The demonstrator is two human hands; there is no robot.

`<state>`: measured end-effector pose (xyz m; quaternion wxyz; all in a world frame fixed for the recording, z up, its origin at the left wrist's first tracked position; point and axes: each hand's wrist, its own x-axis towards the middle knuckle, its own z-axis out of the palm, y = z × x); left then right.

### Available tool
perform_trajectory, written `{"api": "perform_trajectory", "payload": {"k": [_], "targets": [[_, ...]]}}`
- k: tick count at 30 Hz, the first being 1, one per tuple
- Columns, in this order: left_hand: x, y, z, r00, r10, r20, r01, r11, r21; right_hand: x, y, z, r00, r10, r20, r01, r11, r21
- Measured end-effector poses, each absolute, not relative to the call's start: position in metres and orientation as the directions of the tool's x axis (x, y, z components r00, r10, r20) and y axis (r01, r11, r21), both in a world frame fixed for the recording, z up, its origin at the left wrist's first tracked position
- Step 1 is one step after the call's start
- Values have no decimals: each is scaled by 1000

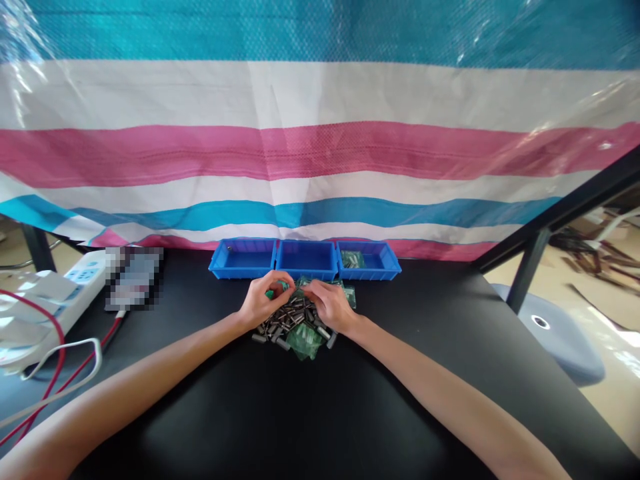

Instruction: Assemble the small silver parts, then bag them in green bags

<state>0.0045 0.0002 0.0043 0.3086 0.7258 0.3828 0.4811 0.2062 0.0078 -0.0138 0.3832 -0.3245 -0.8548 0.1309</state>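
A heap of small dark and silver metal pieces [287, 319], many like short cylinders or pins, lies on the black table. Several clear greenish plastic bags [305, 341] lie on and behind the heap, some with pale metal parts inside. My left hand [265, 297] is over the heap's left side, thumb and fingertips pinched, with a bright green bit [271, 293] showing inside its curl. From the right, my right hand [331, 303] is closed in a pinch, its fingertips close to the left ones. What lies between the fingertips is too small to make out.
Behind the heap, three blue bins stand side by side: the left bin [243, 274] with a small piece inside, the middle bin [306, 274], the right bin [373, 274] holding greenish bags. At left are a power strip [93, 267] and cables [61, 333]. A striped sheet [320, 153] hangs behind.
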Motion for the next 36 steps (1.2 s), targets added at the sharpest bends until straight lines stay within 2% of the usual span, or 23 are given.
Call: {"api": "perform_trajectory", "payload": {"k": [8, 13, 20, 36], "targets": [[4, 1, 3, 252, 857, 450, 263, -508, 820, 206, 8, -16, -504, 646, 573, 464, 762, -451], [4, 2, 2, 242, 858, 453, 260, -507, 822, 202, 3, -17, -589, 595, 547, 444, 804, -396], [4, 3, 4, 213, 873, 439, 237, -482, 843, 203, 3, -11, -383, 692, 611, 411, 721, -558], [5, 3, 2, 217, 865, 453, 240, -497, 834, 202, 4, -12, -376, 702, 605, 430, 710, -558]]}}
